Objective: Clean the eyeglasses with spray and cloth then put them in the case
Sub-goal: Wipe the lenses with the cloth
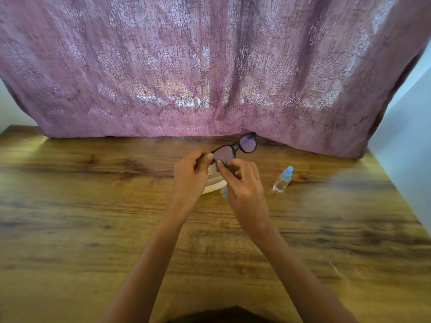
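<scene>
Eyeglasses (235, 148) are held above table (93, 206), near its far edge. Head view: L hand (190, 173) grips frame end; R hand (242, 183) pinches cloth (224, 191) against near lens. White case (213, 185) lies under both hands, mostly hidden. Spray bottle (283, 180) sits just R of R hand, not touching. Pink curtain (210, 66) drapes onto far edge, close behind glasses. Wall (408, 136) bounds R side. Wood surface extends wide to L and toward person.

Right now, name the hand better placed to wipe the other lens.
Right. The right hand pinches the cloth against the eyeglasses; the left hand grips the frame's end, steadying it.
</scene>
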Demonstrator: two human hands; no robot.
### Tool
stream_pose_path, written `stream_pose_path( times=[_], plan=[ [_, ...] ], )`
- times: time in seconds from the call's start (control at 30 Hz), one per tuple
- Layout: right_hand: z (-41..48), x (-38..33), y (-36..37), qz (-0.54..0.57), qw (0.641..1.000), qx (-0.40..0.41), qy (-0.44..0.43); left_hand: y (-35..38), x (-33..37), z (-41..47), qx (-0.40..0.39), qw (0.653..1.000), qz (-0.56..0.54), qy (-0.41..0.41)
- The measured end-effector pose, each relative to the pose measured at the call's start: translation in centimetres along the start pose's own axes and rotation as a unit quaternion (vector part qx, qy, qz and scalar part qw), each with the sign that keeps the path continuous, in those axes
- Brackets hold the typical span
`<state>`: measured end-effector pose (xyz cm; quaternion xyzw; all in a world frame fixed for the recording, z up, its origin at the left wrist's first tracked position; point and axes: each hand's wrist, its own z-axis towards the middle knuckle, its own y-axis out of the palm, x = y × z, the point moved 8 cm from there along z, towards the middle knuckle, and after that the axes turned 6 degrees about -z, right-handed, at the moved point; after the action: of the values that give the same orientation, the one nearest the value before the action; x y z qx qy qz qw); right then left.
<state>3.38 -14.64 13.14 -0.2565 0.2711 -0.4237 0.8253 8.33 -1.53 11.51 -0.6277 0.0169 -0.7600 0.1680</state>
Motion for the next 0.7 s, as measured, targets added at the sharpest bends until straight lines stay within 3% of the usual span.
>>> stream_pose_path(
  times=[0.23, 0.5, 0.7],
  plan=[
    [1.0, 1.9, -0.9, -0.003, 0.999, 0.02, 0.038, -0.1, 0.0, -0.1, -0.001, 1.0, -0.002, 0.011],
    [0.5, -0.1, -0.2, 0.004, 1.0, -0.008, 0.003, 0.1, 0.1, -0.3, -0.012, 1.0, 0.006, 0.017],
    [1.8, 2.2, -1.1, 0.013, 0.999, 0.0, 0.042, -0.3, -0.5, -0.4, -0.028, 1.0, 0.011, -0.004]
  ],
)
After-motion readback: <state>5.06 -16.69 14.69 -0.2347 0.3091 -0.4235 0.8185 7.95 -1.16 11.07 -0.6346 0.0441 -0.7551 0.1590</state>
